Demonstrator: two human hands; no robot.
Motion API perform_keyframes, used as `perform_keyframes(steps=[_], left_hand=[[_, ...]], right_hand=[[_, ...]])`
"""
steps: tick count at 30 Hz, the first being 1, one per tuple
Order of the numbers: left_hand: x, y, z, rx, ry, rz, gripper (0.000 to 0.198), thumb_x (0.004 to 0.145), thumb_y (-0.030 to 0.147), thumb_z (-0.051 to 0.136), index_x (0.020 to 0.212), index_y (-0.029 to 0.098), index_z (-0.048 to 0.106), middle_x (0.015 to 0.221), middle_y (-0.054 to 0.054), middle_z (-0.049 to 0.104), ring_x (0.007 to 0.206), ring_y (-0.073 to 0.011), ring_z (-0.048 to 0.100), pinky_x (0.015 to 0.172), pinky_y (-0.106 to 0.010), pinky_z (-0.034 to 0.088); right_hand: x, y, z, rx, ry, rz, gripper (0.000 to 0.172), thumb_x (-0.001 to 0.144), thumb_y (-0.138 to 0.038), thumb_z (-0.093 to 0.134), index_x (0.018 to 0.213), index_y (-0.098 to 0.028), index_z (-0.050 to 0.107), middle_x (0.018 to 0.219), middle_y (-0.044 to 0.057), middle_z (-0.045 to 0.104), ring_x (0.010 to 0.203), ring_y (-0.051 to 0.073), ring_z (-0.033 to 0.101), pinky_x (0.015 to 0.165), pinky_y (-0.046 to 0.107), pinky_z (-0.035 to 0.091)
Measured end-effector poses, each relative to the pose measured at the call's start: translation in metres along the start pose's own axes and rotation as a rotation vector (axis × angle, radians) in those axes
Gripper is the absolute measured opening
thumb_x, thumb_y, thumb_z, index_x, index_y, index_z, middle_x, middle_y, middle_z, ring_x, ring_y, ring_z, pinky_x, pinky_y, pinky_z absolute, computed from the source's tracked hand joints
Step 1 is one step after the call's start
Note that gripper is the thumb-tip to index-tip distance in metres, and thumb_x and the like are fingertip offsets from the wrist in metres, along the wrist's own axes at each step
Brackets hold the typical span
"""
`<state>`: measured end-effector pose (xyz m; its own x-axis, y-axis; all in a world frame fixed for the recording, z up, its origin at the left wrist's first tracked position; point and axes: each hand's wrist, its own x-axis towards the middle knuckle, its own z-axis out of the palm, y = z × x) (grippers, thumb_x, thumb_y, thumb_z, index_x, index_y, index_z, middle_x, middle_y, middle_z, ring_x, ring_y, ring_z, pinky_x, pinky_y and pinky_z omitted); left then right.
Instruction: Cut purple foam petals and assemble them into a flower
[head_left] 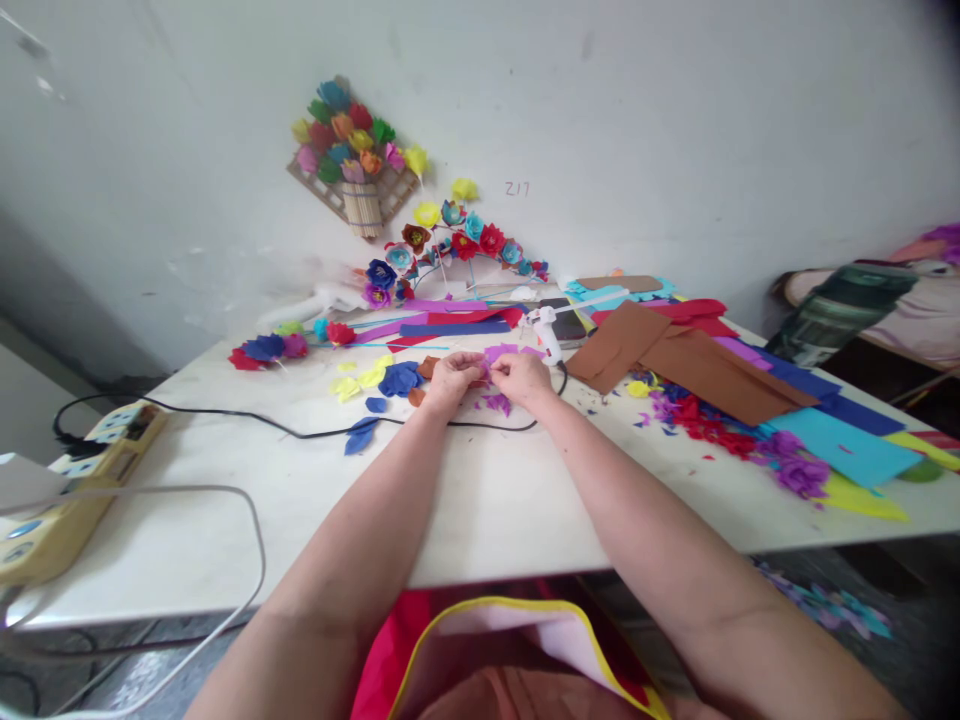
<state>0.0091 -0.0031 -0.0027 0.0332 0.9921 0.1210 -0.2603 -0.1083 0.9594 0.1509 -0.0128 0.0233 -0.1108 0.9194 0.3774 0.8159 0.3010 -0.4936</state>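
Observation:
My left hand [456, 380] and my right hand [523, 381] meet over the middle of the table, fingertips pinched and almost touching. Between them is a small purple paper piece [484, 372], gripped by both hands as far as I can see; its shape is mostly hidden by the fingers. More purple paper pieces [496, 403] lie just below and behind the hands. To the left of my left hand are dark blue paper petals [400, 378], yellow petals [375, 373] and brown petals [428, 367]. A white glue gun [547, 336] stands just beyond my right hand.
A black cord [300, 434] crosses the table to a power strip [112, 460] at the left. Brown paper sheets [690, 365], red scraps [712, 425] and blue paper [840, 445] cover the right side. Finished paper flowers [270, 348] lie at the back left; a flower arch [465, 240] stands against the wall.

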Motion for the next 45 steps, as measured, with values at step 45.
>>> perform_keyframes(steps=[45], left_hand=[[-0.006, 0.012, 0.006, 0.147, 0.048, 0.104, 0.037, 0.051, 0.044, 0.080, 0.065, 0.016, 0.060, 0.062, 0.001, 0.058, 0.056, -0.0094, 0.050, 0.050, -0.022, 0.038]], right_hand=[[0.001, -0.003, -0.007, 1.036, -0.296, 0.381, 0.025, 0.065, -0.021, 0.075, 0.054, -0.015, 0.055, 0.045, 0.001, 0.059, 0.031, 0.004, 0.040, 0.030, 0.014, 0.023]])
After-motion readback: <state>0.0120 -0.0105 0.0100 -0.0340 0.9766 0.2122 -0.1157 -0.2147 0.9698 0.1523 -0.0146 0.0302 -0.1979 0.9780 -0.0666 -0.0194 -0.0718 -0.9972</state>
